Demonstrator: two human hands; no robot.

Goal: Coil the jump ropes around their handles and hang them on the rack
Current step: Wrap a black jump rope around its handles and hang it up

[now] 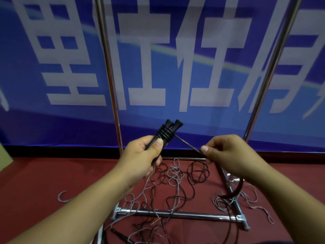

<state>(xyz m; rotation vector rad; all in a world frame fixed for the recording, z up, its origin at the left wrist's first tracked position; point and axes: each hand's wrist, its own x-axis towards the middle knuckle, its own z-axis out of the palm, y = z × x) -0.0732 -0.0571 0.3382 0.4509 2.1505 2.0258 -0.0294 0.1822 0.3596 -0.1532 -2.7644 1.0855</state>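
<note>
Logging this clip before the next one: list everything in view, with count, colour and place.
handles: two, black, held together, partly wrapped in rope coils
taut rope: one, black, running between the hands
loose ropes: several, black and grey, tangled on the floor
rack: one, chrome, uprights and base bars behind the hands
banner: one, blue with white characters, behind
carpet: red, floor
left hand: grips the handles
right hand: pinches the taut rope
</note>
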